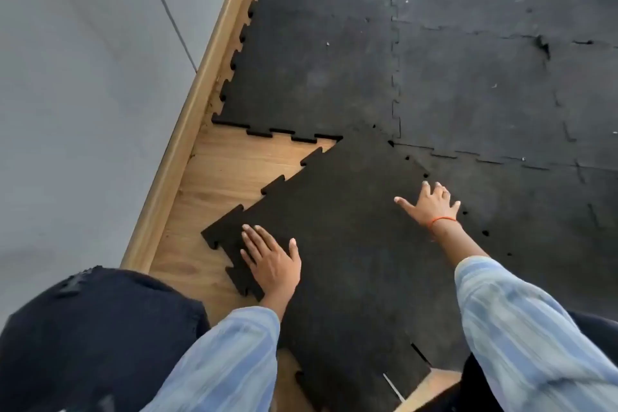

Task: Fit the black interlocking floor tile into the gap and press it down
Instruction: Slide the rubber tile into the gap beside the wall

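Observation:
A loose black interlocking tile (344,244) lies skewed across the gap of bare wood floor (230,170), turned roughly diagonal to the laid tiles. Its far corner overlaps the laid black tiles (334,53) near their junction. My left hand (272,261) lies flat on the tile's left toothed corner, fingers spread, holding nothing. My right hand (431,202) rests flat with fingers apart on the tile's right edge, where it overlaps the laid tile (535,211) at the right. An orange band circles the right wrist.
A wooden skirting board (197,100) runs diagonally along the grey wall (83,77) at the left. Laid tiles cover the floor ahead and to the right. My dark-trousered knee (100,334) is at the lower left, on the wood floor.

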Demonstrator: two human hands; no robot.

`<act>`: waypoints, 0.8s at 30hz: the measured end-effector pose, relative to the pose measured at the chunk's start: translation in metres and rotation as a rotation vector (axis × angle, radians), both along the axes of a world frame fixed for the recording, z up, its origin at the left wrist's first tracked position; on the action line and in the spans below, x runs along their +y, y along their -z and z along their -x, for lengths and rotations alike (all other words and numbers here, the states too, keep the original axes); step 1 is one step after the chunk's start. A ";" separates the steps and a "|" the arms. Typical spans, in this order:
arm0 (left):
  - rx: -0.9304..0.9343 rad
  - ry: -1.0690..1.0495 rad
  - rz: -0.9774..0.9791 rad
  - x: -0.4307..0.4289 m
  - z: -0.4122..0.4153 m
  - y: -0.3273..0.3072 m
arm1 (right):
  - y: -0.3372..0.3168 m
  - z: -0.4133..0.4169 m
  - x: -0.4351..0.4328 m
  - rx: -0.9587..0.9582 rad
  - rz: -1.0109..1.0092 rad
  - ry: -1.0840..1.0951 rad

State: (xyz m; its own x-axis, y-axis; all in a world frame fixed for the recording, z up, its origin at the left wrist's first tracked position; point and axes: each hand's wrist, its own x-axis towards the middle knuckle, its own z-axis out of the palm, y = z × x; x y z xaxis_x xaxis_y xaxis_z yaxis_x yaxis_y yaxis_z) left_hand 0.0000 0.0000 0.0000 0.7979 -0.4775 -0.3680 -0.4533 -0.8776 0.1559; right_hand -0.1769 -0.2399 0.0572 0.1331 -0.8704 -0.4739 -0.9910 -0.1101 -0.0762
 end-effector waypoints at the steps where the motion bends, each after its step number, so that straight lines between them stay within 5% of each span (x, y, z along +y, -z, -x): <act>1: 0.006 -0.097 -0.013 -0.001 0.000 0.001 | 0.000 0.002 -0.003 0.022 -0.032 0.000; 9: 0.162 -0.507 -0.014 -0.015 -0.002 0.002 | 0.012 0.011 -0.018 0.046 -0.116 -0.058; 24: 0.192 -0.883 0.214 -0.029 -0.049 0.001 | 0.013 0.008 -0.020 -0.012 -0.025 -0.050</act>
State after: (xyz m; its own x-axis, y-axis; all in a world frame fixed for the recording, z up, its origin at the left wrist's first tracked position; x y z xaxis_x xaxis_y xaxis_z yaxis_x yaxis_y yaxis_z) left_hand 0.0490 -0.0286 -0.0005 0.8391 0.2008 -0.5056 0.4156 -0.8363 0.3576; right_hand -0.1849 -0.2595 0.0445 0.1817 -0.8507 -0.4933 -0.9833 -0.1570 -0.0915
